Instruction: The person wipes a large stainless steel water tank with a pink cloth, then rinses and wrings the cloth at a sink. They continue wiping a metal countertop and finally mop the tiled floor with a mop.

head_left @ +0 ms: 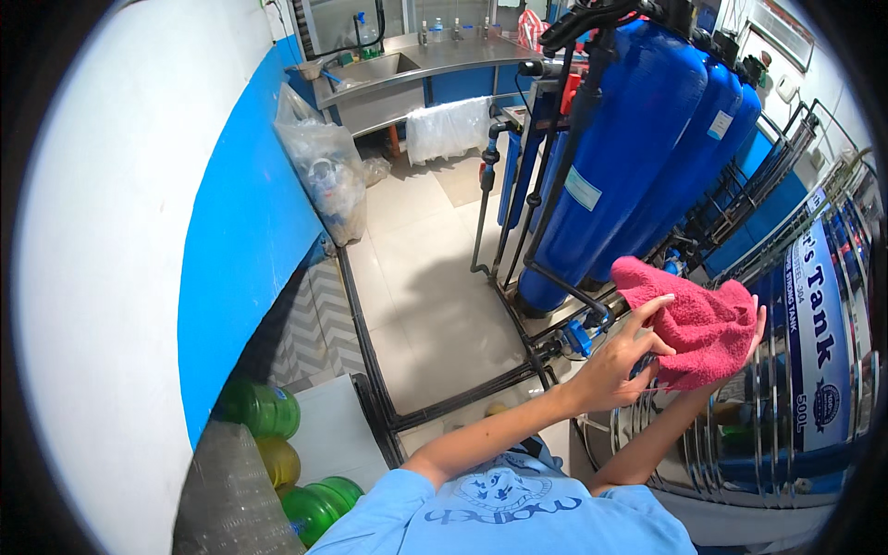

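Note:
A crumpled red towel (696, 319) is held up between my two hands, at the right in front of a steel tank (740, 435). My left hand (622, 365) grips the towel's left edge, with some fingers lying over its front and the thumb side below. From behind and beneath, my right hand (759, 326) supports the cloth; only its fingertips show at the right edge, the rest being covered by the folds. Just beyond the towel, a blue pump-like fitting (580, 338) sits low among black pipes.
Tall blue cylinders (620, 120) with black pipes stand ahead on the right. A steel sink counter (444, 57) runs along the back. A clear bag of plastic (324, 171) leans by the blue-and-white wall (245, 213). Green round bottles (319, 504) lie at lower left. Black pipe (444, 418) borders the tiled floor.

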